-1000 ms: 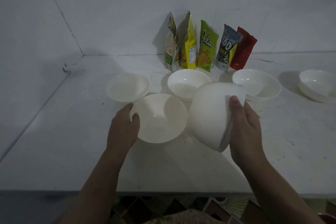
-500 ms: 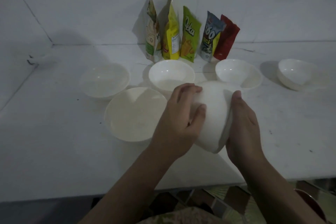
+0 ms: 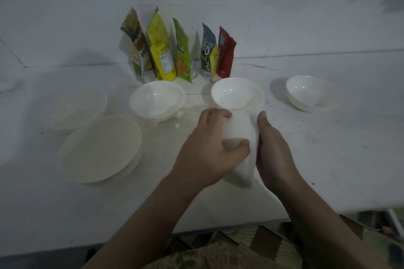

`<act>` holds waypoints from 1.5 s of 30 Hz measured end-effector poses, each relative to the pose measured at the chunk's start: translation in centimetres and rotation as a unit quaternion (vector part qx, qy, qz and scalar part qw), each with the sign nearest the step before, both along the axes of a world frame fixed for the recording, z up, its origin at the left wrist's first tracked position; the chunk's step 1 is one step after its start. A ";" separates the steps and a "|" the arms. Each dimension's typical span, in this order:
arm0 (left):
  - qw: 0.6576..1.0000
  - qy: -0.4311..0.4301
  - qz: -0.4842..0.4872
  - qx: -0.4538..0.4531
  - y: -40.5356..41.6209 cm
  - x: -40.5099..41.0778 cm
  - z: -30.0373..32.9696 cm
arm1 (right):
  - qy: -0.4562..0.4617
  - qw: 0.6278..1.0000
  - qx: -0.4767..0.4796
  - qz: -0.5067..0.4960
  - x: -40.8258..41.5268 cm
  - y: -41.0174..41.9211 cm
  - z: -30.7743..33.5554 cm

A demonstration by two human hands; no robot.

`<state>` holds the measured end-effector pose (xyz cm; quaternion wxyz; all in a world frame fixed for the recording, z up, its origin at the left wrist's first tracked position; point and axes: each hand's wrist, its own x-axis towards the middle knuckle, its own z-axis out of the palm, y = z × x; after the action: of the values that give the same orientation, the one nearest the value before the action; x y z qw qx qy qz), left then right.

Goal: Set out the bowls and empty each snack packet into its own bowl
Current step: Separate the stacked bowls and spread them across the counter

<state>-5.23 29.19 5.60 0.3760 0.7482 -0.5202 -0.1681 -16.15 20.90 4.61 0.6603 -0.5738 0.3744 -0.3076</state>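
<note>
White and smooth, the tilted bowl (image 3: pixel 240 135) looks light, rigid and slippery, so the left hand (image 3: pixel 209 148) and right hand (image 3: pixel 273 150) grip its outer wall above the tabletop (image 3: pixel 328 159).

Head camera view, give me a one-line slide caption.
Both hands, left hand and right hand, hold a white bowl before five snack packets.
</note>
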 end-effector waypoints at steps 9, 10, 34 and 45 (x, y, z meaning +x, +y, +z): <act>0.994 -0.089 0.054 0.018 -3.4 -4.3 0.5 | -0.017 0.997 0.016 0.070 -3.4 -3.6 -1.1; 0.993 -0.093 0.063 0.021 -3.8 -4.6 0.4 | -0.019 0.997 0.018 0.069 -3.5 -4.1 -1.1; 0.982 -0.026 0.128 0.138 -5.0 -3.2 1.0 | -0.006 0.989 -0.086 0.124 -2.8 -6.4 -1.4; 0.928 0.240 0.287 -0.001 -3.3 3.8 -3.4 | 0.072 0.992 -0.102 0.000 -3.4 -8.8 0.6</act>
<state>-1.46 25.91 2.24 0.5220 0.8026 -0.1782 -0.2273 -19.60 12.13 5.23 0.5692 -0.6591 0.3879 -0.3021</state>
